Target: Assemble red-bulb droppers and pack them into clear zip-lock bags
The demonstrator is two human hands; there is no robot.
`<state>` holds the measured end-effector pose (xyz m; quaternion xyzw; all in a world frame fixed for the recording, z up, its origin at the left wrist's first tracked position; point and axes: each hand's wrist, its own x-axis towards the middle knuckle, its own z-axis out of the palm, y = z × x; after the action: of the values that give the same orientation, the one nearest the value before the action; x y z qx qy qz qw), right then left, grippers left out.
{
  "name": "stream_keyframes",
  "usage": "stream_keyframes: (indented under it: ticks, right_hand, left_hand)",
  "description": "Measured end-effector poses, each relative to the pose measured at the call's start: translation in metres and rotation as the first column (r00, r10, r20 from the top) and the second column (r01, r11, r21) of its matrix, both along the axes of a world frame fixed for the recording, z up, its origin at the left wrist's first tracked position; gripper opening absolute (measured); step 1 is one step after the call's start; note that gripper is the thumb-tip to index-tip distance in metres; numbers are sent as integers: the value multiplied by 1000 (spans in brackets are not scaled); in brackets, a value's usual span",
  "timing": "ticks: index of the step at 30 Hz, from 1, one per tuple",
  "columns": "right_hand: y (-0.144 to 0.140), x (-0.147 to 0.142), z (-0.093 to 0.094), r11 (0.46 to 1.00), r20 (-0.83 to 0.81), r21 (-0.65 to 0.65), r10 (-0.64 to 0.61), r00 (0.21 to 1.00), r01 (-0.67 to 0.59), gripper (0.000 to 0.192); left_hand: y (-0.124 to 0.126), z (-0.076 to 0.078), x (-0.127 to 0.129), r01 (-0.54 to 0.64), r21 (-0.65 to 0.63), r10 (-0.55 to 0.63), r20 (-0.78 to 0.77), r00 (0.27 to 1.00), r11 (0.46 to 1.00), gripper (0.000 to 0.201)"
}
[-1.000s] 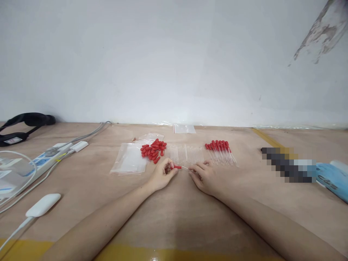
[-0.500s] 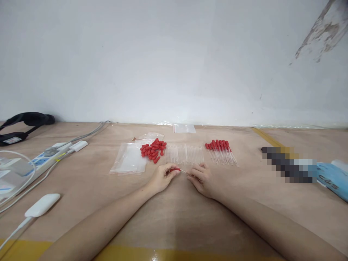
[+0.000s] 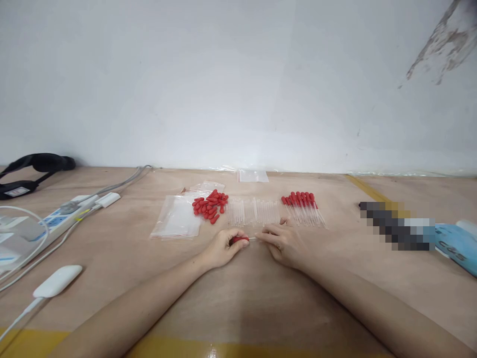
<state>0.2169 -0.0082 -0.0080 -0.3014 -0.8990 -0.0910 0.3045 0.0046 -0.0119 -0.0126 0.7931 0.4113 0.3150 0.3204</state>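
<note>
Between the fingers of my left hand [image 3: 225,246] is a red rubber dropper bulb [image 3: 239,239]. A thin clear dropper tube [image 3: 252,238] sticks out of its right end, and my right hand [image 3: 280,242] pinches the tube's far end, partly hidden by the fingers. Beyond my left hand lies a heap of loose red bulbs [image 3: 210,205]. A row of clear tubes [image 3: 253,212] lies just beyond both hands. To the right, several droppers with red bulbs fitted [image 3: 301,201] lie side by side, their tubes toward me.
Clear plastic bags [image 3: 177,219] lie left of the bulbs, and another small bag [image 3: 253,176] rests by the wall. A power strip [image 3: 55,221] with cables and a white plug-like device [image 3: 57,281] occupy the left. A blue packet [image 3: 456,246] lies at far right.
My hands and the dropper have shifted slightly toward me. Less of the tube shows between my hands, and my right hand's fingers are more stretched toward the left.
</note>
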Motion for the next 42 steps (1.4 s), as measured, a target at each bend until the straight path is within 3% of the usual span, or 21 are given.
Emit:
stream_keyframes:
  ticks: [5, 11, 21, 25, 27, 29, 32, 34, 36, 42]
  right_hand:
    - [-5, -7, -3, 999, 13, 0, -51, 999, 51, 21]
    - [-5, -12, -5, 998, 68, -47, -30, 997, 34, 24]
    - [-2, -15, -4, 962, 127, -272, 1, 992, 33, 25]
    - [2, -6, 10, 926, 58, -376, 29, 998, -5, 22]
    - [12, 7, 19, 894, 15, -444, -59, 998, 60, 22]
    - [26, 22, 26, 836, -11, -504, -257, 966, 216, 21]
    - [51, 41, 33, 680, 14, -521, -598, 802, 516, 25]
    - [63, 46, 33, 571, 69, -480, -732, 678, 666, 31]
    - [72, 46, 28, 514, 114, -409, -791, 601, 754, 33]
    - [80, 48, 7, 465, 191, -304, -825, 531, 832, 30]
  left_hand:
    - [-3, -1, 0, -7, 130, 15, -63, 998, 991, 17]
    - [-5, 2, 1, 86, 246, -43, -175, 984, 965, 17]
    - [5, -1, -2, 174, 313, -99, -240, 966, 934, 16]
    - [7, 2, -7, 91, 357, -31, -169, 985, 930, 27]
    - [8, 2, -11, 14, 382, 38, -129, 991, 924, 44]
    - [9, 1, -14, -26, 380, 79, -125, 989, 924, 45]
    - [9, 0, -15, 21, 336, 37, -166, 985, 942, 31]
    - [10, -1, -14, 60, 320, 0, -187, 982, 946, 26]
    - [10, -1, -14, 62, 319, 0, -192, 981, 946, 24]
    - [12, -2, -15, 50, 323, 17, -204, 979, 945, 22]
